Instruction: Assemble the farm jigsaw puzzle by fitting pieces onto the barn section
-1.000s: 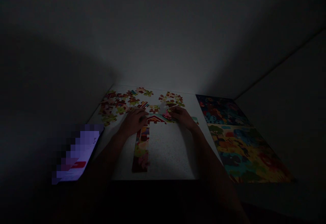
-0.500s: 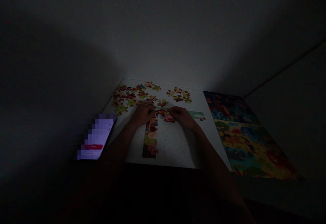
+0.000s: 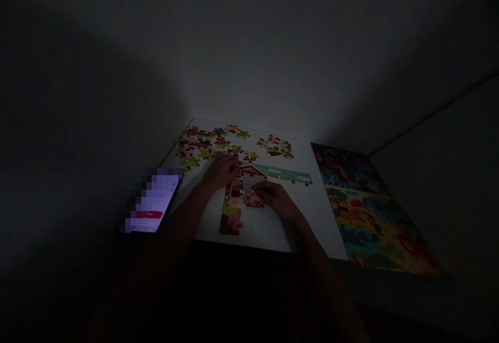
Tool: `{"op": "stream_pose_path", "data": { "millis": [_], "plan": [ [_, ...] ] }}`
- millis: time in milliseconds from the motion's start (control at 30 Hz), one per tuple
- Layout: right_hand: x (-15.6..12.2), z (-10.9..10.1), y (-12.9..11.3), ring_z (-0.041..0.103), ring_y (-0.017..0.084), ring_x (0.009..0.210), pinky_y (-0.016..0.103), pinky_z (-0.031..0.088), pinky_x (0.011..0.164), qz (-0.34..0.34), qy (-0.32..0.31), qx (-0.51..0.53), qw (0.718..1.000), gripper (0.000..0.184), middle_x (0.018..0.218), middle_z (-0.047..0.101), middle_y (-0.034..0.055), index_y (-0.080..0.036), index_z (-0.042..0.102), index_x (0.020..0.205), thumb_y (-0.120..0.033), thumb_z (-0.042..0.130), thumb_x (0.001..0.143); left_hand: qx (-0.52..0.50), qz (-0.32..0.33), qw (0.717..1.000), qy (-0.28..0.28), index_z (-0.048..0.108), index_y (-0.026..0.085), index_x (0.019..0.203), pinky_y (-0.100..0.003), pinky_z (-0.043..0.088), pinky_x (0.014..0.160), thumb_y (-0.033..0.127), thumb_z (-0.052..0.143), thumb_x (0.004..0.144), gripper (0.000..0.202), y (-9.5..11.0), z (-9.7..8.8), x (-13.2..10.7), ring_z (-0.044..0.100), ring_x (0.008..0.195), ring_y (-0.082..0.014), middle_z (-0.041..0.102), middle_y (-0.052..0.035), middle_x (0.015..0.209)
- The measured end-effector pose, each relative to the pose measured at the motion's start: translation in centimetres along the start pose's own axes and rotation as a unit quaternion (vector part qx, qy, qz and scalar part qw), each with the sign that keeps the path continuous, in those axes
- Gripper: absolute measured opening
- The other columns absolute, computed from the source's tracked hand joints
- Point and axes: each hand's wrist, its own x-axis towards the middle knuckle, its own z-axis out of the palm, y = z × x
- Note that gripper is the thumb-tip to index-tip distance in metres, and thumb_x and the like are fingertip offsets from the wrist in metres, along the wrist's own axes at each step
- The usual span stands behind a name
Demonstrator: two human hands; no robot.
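Head view: left hand (image 3: 221, 171) lies palm-down, fingers (image 3: 234, 167) pressed together, at the corner of the partly built jigsaw frame (image 3: 249, 174) on the white worktop (image 3: 307, 213). Right hand (image 3: 275, 198) is bent over a loose pink-and-red jigsaw piece (image 3: 255, 200), fingers close together; pinch can't be told. Frame runs near along the left and right along the far side. Loose jigsaw pieces (image 3: 202, 145) lie in far clusters. Blurred phone (image 3: 154, 200) sits left; colourful printed picture (image 3: 370, 208) lies right.
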Motion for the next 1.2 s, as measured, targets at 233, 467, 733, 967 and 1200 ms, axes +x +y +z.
{"op": "stream_pose_path", "data": {
  "millis": [233,467,733,967,1200],
  "plan": [
    [-0.6,0.6,-0.2,0.063,0.017,0.082,0.032,0.049,0.078,0.006,0.025,0.005,1.000,0.021,0.090,0.072,0.0038,-0.020,0.072,0.093,-0.035,0.063,0.081,0.009,0.011,1.000,-0.002,0.072,0.019,0.098,-0.042,0.047,0.100,0.020,0.053,0.089,0.021,0.3,-0.2,-0.4,0.062,0.106,-0.0232,0.071,-0.0077,0.106],
    [-0.8,0.6,-0.3,0.063,0.018,0.083,0.032,0.049,0.080,0.011,0.027,0.018,0.999,0.022,0.090,0.072,0.0033,-0.020,0.072,0.093,-0.037,0.065,0.080,-0.005,-0.008,1.000,0.004,0.071,0.020,0.106,-0.043,0.047,0.103,0.023,0.054,0.090,0.023,1.7,-0.9,-2.9,0.059,0.113,-0.0230,0.066,-0.0084,0.117],
    [-1.8,1.1,-0.5,0.063,0.018,0.084,0.032,0.049,0.081,0.012,0.046,0.010,0.999,0.023,0.091,0.071,0.0035,-0.020,0.071,0.092,-0.039,0.063,0.082,-0.016,-0.032,0.999,-0.017,0.066,0.028,0.121,-0.045,0.045,0.106,0.028,0.047,0.096,0.031,5.8,-3.3,-9.3,0.055,0.122,-0.0226,0.061,-0.0057,0.131],
    [-4.2,2.0,-0.9,0.061,0.017,0.076,0.029,0.050,0.070,0.037,0.056,0.020,0.998,0.024,0.084,0.069,0.0025,-0.021,0.069,0.092,-0.043,0.061,0.084,-0.027,-0.017,0.997,-0.073,0.066,0.026,0.120,-0.043,0.044,0.108,0.033,0.055,0.092,0.031,8.1,-5.1,-13.0,0.052,0.127,-0.0241,0.058,-0.0069,0.137],
    [-6.2,2.8,-1.7,0.062,0.017,0.079,0.029,0.049,0.071,0.040,0.055,0.015,0.998,0.023,0.087,0.070,0.0026,-0.020,0.071,0.092,-0.040,0.062,0.085,0.000,0.011,0.994,-0.108,0.064,0.026,0.122,-0.044,0.042,0.109,0.037,0.065,0.085,0.038,8.4,-5.2,-13.1,0.051,0.128,-0.0264,0.055,-0.0079,0.141]
  ]
}}
